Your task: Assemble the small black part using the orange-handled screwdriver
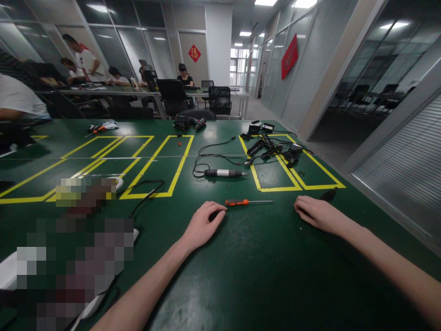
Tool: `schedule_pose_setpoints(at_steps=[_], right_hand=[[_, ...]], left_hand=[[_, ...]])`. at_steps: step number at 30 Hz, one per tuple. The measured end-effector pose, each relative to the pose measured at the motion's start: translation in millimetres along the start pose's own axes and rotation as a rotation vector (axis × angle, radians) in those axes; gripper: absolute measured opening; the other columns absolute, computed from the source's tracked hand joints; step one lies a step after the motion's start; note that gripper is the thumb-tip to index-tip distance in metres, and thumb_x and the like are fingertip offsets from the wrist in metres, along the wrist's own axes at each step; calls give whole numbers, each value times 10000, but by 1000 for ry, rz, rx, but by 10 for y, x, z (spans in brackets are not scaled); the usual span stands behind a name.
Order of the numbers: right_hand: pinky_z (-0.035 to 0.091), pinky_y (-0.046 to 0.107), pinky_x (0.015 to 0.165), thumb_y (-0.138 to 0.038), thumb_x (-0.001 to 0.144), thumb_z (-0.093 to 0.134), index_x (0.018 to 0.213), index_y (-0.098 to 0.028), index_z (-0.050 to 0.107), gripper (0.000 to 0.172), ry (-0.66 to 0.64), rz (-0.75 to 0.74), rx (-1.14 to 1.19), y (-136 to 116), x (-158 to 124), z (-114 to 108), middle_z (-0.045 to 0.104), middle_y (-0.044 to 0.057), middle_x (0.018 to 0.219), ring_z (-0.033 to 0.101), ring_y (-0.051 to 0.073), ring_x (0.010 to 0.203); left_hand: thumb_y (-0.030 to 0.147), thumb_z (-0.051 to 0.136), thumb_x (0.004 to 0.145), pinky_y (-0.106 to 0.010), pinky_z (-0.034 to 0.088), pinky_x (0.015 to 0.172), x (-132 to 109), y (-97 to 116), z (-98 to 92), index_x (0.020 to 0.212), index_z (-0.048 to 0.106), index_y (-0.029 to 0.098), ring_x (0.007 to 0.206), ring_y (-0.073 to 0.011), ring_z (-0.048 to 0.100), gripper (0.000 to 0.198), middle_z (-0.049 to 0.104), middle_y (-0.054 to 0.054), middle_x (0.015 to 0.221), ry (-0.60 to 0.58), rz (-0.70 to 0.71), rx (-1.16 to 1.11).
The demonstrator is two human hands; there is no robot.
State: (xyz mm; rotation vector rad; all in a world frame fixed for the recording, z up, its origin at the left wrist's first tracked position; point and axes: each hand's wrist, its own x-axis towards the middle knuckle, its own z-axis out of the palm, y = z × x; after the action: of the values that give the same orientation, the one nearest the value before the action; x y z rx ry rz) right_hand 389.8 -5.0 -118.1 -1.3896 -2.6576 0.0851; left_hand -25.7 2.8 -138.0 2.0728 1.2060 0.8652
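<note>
My left hand [204,224] rests on the green table with a gap between its thumb and bent fingers, holding nothing. Its fingertips are close to the handle end of an orange and black screwdriver [237,202]; I cannot tell if they touch. The screwdriver lies flat, its metal shaft pointing right. My right hand [315,212] is on the table beyond the shaft's tip, its fingers curled in and nothing visible in them. Behind the screwdriver lies a black and silver electric screwdriver [223,173] with a black cable. Tiny metal parts [228,186] sit between the two tools.
Yellow tape [182,161] outlines areas on the table [220,285]. Tangled black cables and devices [267,146] lie at the back right, a power drill [200,124] at the back. A small dark object [329,195] is beside my right hand. The left foreground is pixelated. People sit and stand beyond.
</note>
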Motion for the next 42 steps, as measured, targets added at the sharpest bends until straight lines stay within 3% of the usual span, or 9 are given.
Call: schedule_pose_setpoints(at_steps=[5, 8, 14, 16, 20, 25, 31, 36, 42], right_hand=[[511, 309, 643, -266, 895, 564, 824, -215, 598, 94, 54, 119, 93, -66, -2, -44, 654, 34, 805, 625, 186, 699], [485, 300, 592, -322, 878, 600, 822, -221, 619, 117, 190, 248, 196, 31, -111, -93, 646, 13, 720, 611, 176, 626], [576, 460, 763, -473, 901, 616, 1081, -255, 712, 299, 599, 504, 252, 285, -455, -336, 754, 95, 994, 715, 299, 835], [574, 510, 782, -494, 925, 589, 1067, -275, 728, 295, 668, 571, 247, 306, -545, -396, 745, 112, 1055, 712, 325, 845], [586, 529, 739, -499, 906, 639, 1034, -303, 740, 255, 745, 692, 319, 294, -645, -369, 759, 107, 947, 718, 351, 819], [584, 509, 660, -495, 871, 689, 1020, -300, 774, 259, 786, 627, 258, 324, -683, -208, 775, 112, 937, 719, 359, 784], [573, 583, 764, -438, 925, 615, 1025, -300, 776, 234, 812, 496, 159, 279, -639, -164, 755, 107, 1029, 703, 394, 882], [585, 479, 730, -412, 907, 660, 949, -233, 764, 211, 920, 443, 109, 308, -561, -40, 732, 99, 958, 705, 318, 856], [556, 448, 726, -411, 923, 636, 902, -229, 767, 226, 834, 413, -75, 486, -559, 133, 642, 107, 1058, 649, 304, 924]], left_hand=[[311, 537, 992, -399, 495, 966, 4, 17, -1, 1048, 731, 222, 1038, -213, 633, 221, 709, -51, 1069, -2, 2, -2], [305, 541, 990, -397, 491, 974, 11, 10, 7, 1046, 732, 224, 1043, -210, 631, 215, 709, -48, 1070, 3, 4, -2], [314, 550, 987, -377, 500, 967, 6, -10, 21, 1045, 733, 237, 1042, -200, 638, 206, 709, -33, 1073, 9, 9, -5], [320, 549, 988, -378, 501, 970, 5, -8, 18, 1046, 734, 240, 1040, -200, 641, 209, 709, -31, 1075, 7, 5, 0], [319, 553, 983, -382, 503, 969, 5, 7, 9, 1046, 733, 232, 1042, -204, 643, 210, 708, -37, 1078, 8, -6, 4], [315, 552, 979, -389, 508, 964, 1, 35, -4, 1037, 740, 227, 1037, -213, 646, 216, 711, -45, 1068, 5, 3, 5], [310, 554, 975, -395, 516, 961, 3, 26, -8, 1034, 742, 226, 1035, -217, 651, 214, 718, -53, 1078, 9, 13, 8], [326, 545, 983, -401, 507, 976, 6, -6, 6, 1036, 741, 230, 1050, -221, 645, 225, 716, -52, 1086, 2, 11, 16], [328, 543, 983, -401, 499, 983, 6, -26, 13, 1039, 736, 221, 1054, -218, 639, 228, 712, -54, 1085, -2, 19, 11]])
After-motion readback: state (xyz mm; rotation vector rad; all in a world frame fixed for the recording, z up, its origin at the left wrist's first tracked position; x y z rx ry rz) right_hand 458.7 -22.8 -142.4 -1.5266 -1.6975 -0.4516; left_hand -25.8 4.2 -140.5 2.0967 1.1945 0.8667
